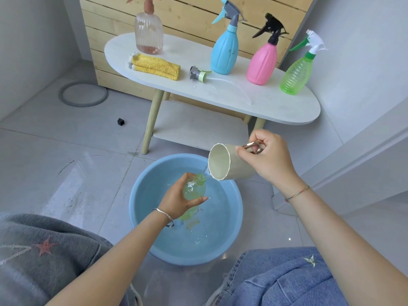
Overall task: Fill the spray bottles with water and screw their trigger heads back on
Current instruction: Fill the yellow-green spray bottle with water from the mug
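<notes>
My left hand [178, 199] grips a pale green spray bottle [195, 188] without its head, tilted over a blue basin [141, 208] of water. My right hand [270, 159] holds a beige cup [228, 162] by its shiny handle, tipped so a thin stream of water runs from its rim into the bottle's open neck. The loose trigger head [198, 74] with its long dip tube lies on the white table [276, 107]. Four bottles with heads on stand there: clear pink [149, 35], blue [225, 48], pink [261, 62], green [297, 74].
A folded yellow cloth [156, 67] lies on the table's left part. A grey ring [82, 94] and a small black cube [121, 122] lie on the tiled floor. Wooden slats stand behind the table, a grey wall to the right. My knees frame the basin.
</notes>
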### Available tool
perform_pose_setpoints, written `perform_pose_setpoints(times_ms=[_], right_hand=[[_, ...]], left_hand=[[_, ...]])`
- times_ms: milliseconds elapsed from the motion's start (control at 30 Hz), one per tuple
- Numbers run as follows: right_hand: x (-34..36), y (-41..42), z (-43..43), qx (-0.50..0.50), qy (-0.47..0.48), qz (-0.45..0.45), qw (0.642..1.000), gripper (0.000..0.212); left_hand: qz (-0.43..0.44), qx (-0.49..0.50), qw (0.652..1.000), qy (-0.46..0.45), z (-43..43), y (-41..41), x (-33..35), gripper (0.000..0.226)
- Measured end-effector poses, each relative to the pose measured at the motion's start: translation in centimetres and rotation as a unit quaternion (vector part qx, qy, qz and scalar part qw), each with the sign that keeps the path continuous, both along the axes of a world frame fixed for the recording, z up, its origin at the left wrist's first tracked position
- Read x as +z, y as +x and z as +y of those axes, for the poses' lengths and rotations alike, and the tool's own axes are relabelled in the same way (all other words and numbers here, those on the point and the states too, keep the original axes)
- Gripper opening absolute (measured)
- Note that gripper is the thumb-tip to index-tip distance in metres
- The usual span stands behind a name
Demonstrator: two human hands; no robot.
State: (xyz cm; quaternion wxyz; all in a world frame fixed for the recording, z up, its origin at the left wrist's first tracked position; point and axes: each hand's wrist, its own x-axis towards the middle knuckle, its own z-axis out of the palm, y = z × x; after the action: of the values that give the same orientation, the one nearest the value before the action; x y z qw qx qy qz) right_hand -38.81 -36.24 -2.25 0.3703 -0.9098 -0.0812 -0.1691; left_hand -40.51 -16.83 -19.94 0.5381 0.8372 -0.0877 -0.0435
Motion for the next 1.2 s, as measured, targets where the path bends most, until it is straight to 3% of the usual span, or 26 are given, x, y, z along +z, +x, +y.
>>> perform_pose_setpoints(times_ms=[767,1200], right_hand=[[-0.4,0.0,1.7,0.093,-0.136,-0.101,0.981,0.034],[-1.3,-0.3,2.8,0.156,-0.223,-0.159,0.949,0.04]], left_hand=[[0.01,0.003,1.0,0.005,-0.2,-0.1,-0.4,0.062],[0.016,0.0,1.0,-0.006,-0.2,-0.1,-0.5,0.061]])
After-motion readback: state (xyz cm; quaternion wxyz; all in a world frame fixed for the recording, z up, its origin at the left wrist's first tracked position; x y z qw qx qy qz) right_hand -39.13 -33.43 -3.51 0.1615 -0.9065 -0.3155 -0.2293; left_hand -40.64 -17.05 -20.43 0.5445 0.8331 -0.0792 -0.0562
